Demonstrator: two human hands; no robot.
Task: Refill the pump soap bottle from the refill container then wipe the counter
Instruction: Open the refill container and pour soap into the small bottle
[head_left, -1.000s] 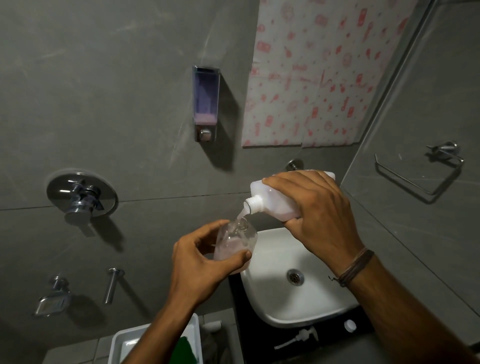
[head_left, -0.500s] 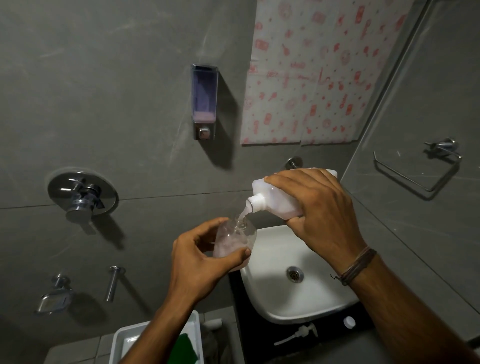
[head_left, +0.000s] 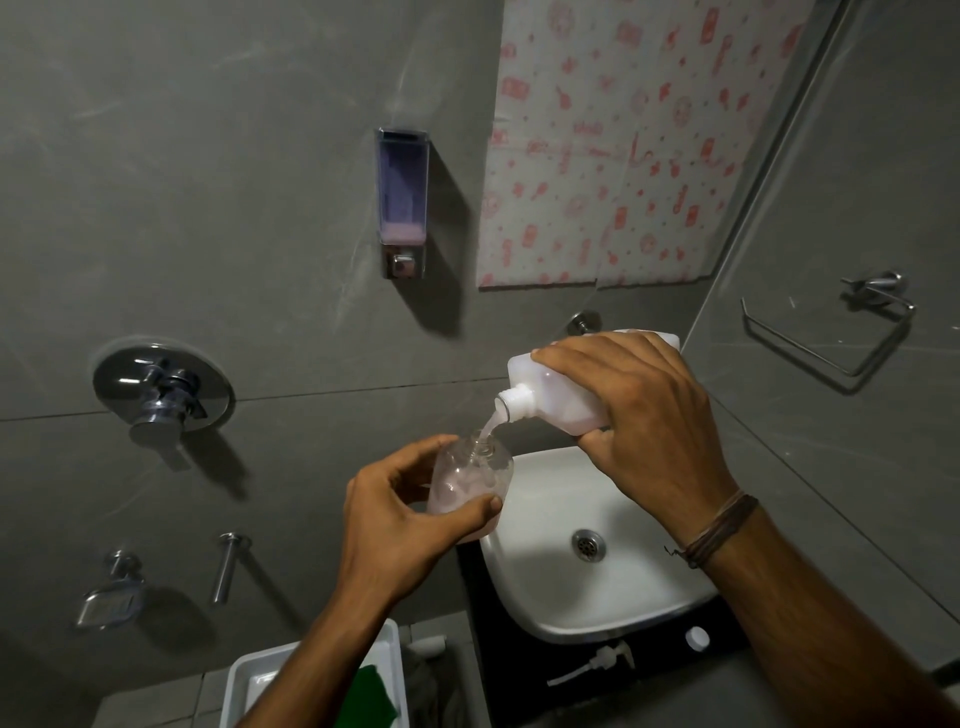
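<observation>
My left hand (head_left: 400, 525) grips a clear soap bottle (head_left: 470, 480), uncapped and held upright beside the white sink (head_left: 545, 587). Pale pink soap fills its lower part. My right hand (head_left: 644, 415) holds the white refill container (head_left: 550, 400) tilted, its open neck pointing down-left just above the bottle's mouth. A thin pink stream runs from the neck into the bottle. The white pump head (head_left: 597, 665) lies on the black counter (head_left: 519, 696) in front of the sink, with a small white cap (head_left: 696, 638) near it.
A white tray (head_left: 244, 680) with a green cloth (head_left: 371, 696) sits low at the left. On the grey wall hang a soap dispenser (head_left: 402, 202), a shower valve (head_left: 161, 389), a soap dish (head_left: 109, 603) and a towel ring (head_left: 831, 332).
The pouring goes on with both hands almost in place; the pink level in the clear bottle looks slightly higher. The view has shifted a little.
</observation>
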